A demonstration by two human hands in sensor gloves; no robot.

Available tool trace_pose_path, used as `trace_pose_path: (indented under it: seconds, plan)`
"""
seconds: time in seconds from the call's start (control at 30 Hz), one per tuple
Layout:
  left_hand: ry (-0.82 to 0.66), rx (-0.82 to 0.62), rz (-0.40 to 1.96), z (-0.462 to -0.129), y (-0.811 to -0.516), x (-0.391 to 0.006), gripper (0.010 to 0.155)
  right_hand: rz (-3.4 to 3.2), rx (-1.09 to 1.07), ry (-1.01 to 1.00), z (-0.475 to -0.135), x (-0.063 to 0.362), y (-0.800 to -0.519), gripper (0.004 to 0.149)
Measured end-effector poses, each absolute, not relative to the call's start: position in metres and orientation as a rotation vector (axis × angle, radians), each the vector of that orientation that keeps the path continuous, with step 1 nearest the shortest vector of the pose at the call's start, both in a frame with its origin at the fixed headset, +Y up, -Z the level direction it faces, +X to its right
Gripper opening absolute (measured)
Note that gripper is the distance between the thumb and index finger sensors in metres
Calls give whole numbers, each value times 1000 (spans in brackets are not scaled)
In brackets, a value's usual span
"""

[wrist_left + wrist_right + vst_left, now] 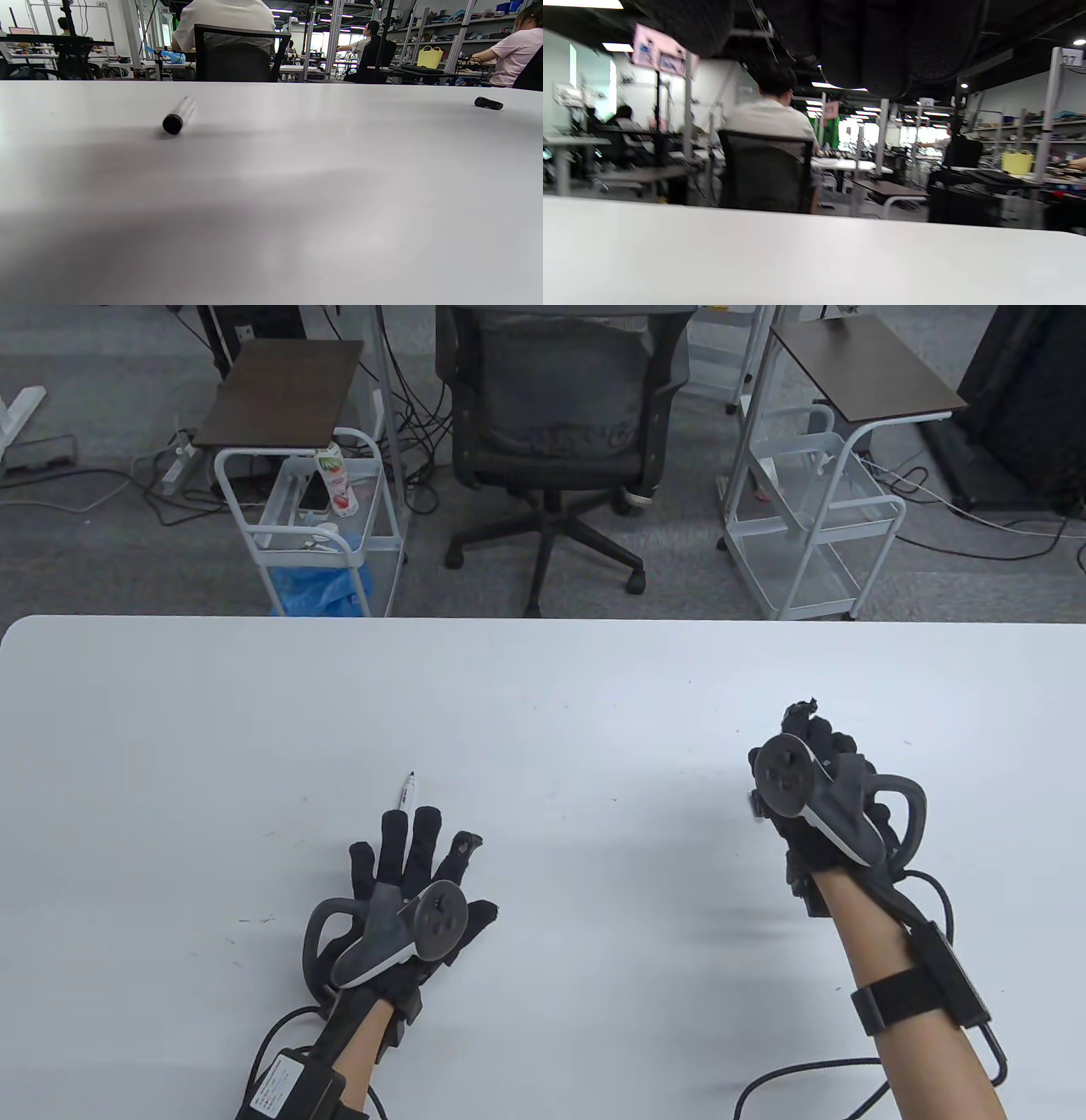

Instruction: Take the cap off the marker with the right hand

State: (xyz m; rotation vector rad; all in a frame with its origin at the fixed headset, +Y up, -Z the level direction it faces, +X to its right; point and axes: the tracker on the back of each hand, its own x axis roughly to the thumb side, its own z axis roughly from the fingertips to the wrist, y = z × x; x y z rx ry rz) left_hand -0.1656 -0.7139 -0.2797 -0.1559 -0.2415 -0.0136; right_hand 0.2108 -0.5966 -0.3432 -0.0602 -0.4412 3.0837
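While the white desk [543, 687] carries everything, the left hand [407, 891] lies flat with fingers spread, just behind the marker [408, 792], whose bare tip points away. The right hand [819, 806] hovers well apart, fingers curled; whether it holds anything I cannot tell. A small dark piece, seemingly the cap [488, 103], lies on the desk, so removal looks done; next would be resting.

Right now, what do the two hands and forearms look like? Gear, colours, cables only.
Both hands wear black fabric sensor gloves. The left hand and right hand each carry a grey-and-white, controller-shaped tracker with a black ring on the back. Forearms are bare skin. A black box sits on each forearm, the right one held by a black strap; the left box bears a white label. Black cables trail from both.
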Motion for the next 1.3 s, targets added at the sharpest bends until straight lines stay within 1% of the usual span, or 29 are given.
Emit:
trace_pose_path:
  seconds: [0.07, 0.13, 0.23, 0.33, 0.4, 0.43, 0.5, 0.57, 0.63, 0.67, 0.73, 0.77, 0.83, 1.03, 1.3]
  plan:
    - [-247, -156, -9, -280, -715, -165, 88, 2973, 114, -476, -324, 209, -591, 72]
    - [-251, -156, -9, -280, -715, -165, 88, 2910, 176, -489, -309, 207, -591, 72]
    - [-255, -152, 1, -279, -714, -165, 88, 2823, 371, -449, -288, 200, -601, 73]
    - [-254, -137, 2, -280, -709, -169, 88, 2781, 456, -427, -275, 191, -613, 73]
    - [-251, -118, 12, -279, -708, -172, 88, 2804, 481, -379, -271, 186, -625, 74]
    - [-250, -114, 10, -278, -708, -173, 88, 2824, 511, -358, -271, 183, -634, 74]
    - [-247, -111, 1, -278, -708, -173, 88, 2879, 505, -303, -275, 180, -651, 78]
    - [-252, -117, -1, -278, -711, -172, 88, 2932, 491, -207, -280, 178, -673, 80]
    - [-262, -124, -13, -279, -714, -170, 89, 2965, 480, -195, -284, 178, -700, 80]
    - [-263, -126, -12, -280, -715, -169, 89, 2969, 505, -167, -286, 176, -706, 79]
    - [-274, -149, -11, -281, -720, -167, 87, 3049, 535, 12, -288, 174, -726, 80]
    - [-275, -149, -19, -281, -722, -166, 88, 3056, 539, 51, -289, 174, -731, 79]
    - [-277, -168, -35, -281, -723, -163, 87, 3049, 541, 86, -290, 172, -733, 78]
    - [-279, -151, -35, -282, -723, -161, 87, 3025, 576, 14, -286, 168, -728, 76]
    - [-287, -163, -54, -281, -725, -155, 87, 3015, 523, 4, -286, 173, -725, 75]
